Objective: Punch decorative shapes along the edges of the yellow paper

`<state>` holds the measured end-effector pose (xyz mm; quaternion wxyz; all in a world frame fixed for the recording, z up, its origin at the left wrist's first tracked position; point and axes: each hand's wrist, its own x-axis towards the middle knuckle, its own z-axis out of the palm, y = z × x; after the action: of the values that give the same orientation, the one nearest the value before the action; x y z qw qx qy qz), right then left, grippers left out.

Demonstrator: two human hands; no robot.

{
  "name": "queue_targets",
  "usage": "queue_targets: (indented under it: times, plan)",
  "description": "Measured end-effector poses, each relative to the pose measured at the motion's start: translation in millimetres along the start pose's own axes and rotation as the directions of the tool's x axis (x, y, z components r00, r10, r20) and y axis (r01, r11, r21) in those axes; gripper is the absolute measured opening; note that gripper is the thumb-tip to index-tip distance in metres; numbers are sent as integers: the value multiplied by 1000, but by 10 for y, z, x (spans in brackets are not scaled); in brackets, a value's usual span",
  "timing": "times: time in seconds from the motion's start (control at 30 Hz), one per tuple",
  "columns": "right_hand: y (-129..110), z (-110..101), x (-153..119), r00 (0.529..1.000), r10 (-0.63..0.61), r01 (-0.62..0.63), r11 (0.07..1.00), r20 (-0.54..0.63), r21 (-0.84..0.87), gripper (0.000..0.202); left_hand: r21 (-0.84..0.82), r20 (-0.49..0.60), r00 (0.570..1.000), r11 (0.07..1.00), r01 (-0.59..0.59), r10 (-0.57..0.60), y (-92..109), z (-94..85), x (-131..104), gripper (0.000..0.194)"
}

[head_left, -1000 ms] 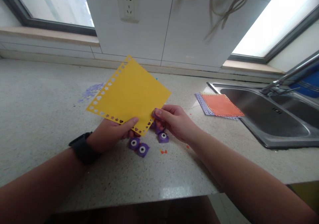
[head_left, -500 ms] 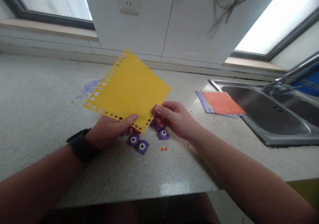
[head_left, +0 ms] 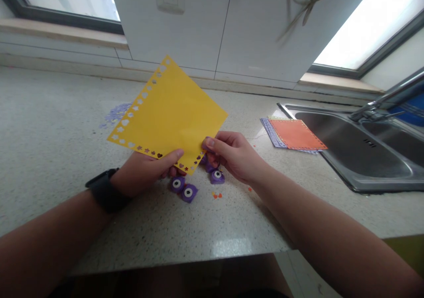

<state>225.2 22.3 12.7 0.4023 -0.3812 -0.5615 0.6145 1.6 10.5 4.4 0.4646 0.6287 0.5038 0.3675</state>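
My left hand (head_left: 155,162) is closed on the lower edge of a yellow sheet of paper (head_left: 172,108), thumb on top and fingers beneath. Shaped holes, hearts and stars among them, run along its left and lower edges and a short way up the lower right edge. At that right edge, my right hand (head_left: 233,154) grips a small purple craft punch (head_left: 207,144) between thumb and fingers. Below the sheet lie more purple punches (head_left: 188,193) with round white faces; others are partly hidden behind the paper and my right hand.
Orange and yellow cut-outs (head_left: 217,195) lie on the speckled countertop (head_left: 159,240). A heap of purple paper bits (head_left: 114,116) is behind the sheet at left. To the right, a stack of punched orange and purple sheets (head_left: 298,134) overlaps the steel sink (head_left: 351,185).
The yellow sheet has shifted very slightly up and left in view. Both hands keep their hold, and the punch stays at the same stretch of edge.
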Motion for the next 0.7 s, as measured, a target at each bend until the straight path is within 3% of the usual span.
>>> queue_targets:
  times: [0.4,0.57,0.7]
  plan:
    - [-72,4,-3,1000,16,-16,1000,-12,-5,30,-11,-48,998,1000,27,-27,80,42,-1,29]
    - [-122,-99,28,992,-53,63,994,-111,87,23,-49,-32,999,998,42,-44,22,18,26,35]
    - [-83,-251,82,956,-157,142,987,-247,-79,25,-37,-51,997,997,62,-64,21,13,36,39]
